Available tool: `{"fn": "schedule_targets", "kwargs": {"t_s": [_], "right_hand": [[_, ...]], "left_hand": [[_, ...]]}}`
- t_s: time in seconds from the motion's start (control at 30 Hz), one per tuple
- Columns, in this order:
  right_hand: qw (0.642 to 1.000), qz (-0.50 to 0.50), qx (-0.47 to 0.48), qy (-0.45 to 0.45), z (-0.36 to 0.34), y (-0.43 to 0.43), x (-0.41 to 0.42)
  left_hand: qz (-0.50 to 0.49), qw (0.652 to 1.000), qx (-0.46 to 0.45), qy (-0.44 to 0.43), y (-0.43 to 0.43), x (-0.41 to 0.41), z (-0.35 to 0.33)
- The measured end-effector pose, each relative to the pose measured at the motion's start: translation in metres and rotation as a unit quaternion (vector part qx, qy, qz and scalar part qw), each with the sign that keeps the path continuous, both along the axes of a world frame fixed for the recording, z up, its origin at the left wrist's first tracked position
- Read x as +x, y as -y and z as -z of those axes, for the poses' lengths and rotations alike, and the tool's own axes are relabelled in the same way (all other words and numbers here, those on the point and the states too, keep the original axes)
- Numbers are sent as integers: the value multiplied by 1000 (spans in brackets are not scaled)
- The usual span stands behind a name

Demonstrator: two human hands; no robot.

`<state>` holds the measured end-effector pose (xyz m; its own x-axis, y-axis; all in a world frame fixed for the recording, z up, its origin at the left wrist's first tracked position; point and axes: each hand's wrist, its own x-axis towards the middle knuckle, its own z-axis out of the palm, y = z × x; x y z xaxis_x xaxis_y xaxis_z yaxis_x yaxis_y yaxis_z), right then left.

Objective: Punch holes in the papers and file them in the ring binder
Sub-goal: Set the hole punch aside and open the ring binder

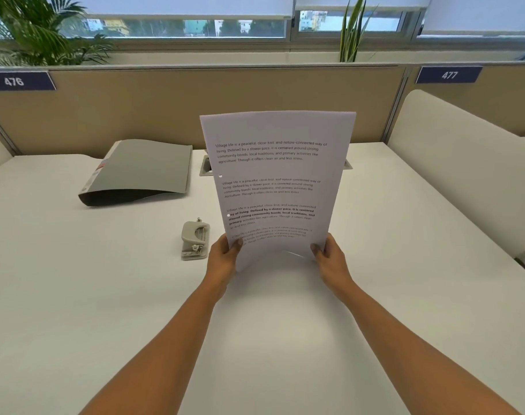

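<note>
- Tabletop, white and smooth (pixel 105 295): wide bare room along the near edge and toward the right edge.
- Grey plastic ring binder (pixel 141 172): closed, flat near the far-left corner, long axis near to far, labelled spine on its left. Well apart from the grip, up and to the left of it.
- White printed papers (pixel 276 181): upright above mid-tabletop, long axis vertical, slightly bowed. Two punched holes on the left edge, the side facing the binder.
- Left hand (pixel 224 259) and right hand (pixel 330 259): pinching the lower corners, thumbs in front, other fingers hidden behind. Left nearer the binder.
- Beige hole punch (pixel 195 239): just left of the left hand, between grip and binder; likely something to carry over or round.
</note>
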<state>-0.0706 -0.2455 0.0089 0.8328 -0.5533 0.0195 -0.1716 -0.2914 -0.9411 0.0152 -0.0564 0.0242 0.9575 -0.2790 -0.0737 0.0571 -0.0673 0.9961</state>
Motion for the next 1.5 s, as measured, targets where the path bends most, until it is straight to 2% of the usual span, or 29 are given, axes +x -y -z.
{"fn": "schedule_targets", "kwargs": {"t_s": [0.23,0.63,1.0,1.23,1.5], "right_hand": [[1000,14,-3,-9,-5,-5,-2],[996,54,-46,-61,-10,-13,-1],[988,107,-54,-98,-7,-10,3],[985,127,-62,-98,-10,32,-6],[978,164,-77,-103,-22,130,-32]], "left_hand": [[-66,998,12,18,-3,3,-3],[-60,997,38,12,-7,10,-1],[-40,996,70,-37,-1,18,5],[-28,995,93,-33,42,7,-3],[4,994,99,-45,148,-14,-10]]}}
